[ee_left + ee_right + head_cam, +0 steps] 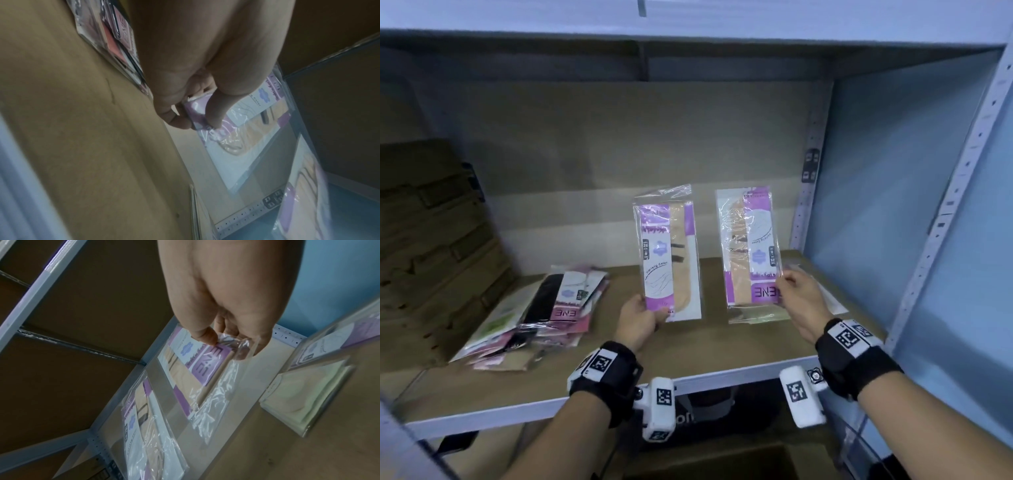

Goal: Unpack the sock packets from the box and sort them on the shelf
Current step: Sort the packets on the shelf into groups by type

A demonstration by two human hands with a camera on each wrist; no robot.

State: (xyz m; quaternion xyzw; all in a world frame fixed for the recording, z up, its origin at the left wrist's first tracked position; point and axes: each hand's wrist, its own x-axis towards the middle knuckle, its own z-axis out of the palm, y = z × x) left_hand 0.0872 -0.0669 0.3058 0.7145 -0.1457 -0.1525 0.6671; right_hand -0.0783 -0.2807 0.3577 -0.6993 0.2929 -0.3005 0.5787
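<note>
My left hand (652, 313) pinches the bottom corner of a purple and beige sock packet (669, 260) and holds it upright above the shelf board (688, 353). In the left wrist view, thumb and fingers of that hand (195, 118) clamp the packet's corner (246, 116). My right hand (784, 284) grips the lower right edge of a second, similar packet (751, 246), held upright with its print upside down. The right wrist view shows this hand (228, 344) pinching the clear wrapper of that packet (205, 365), with the left packet (139, 418) beside it.
A loose pile of sock packets (541, 308) lies on the shelf's left part. A pale green packet (760, 317) and another flat packet (832, 301) lie under my right hand. Stacked cardboard boxes (431, 240) stand far left. An open box (722, 459) sits below the shelf.
</note>
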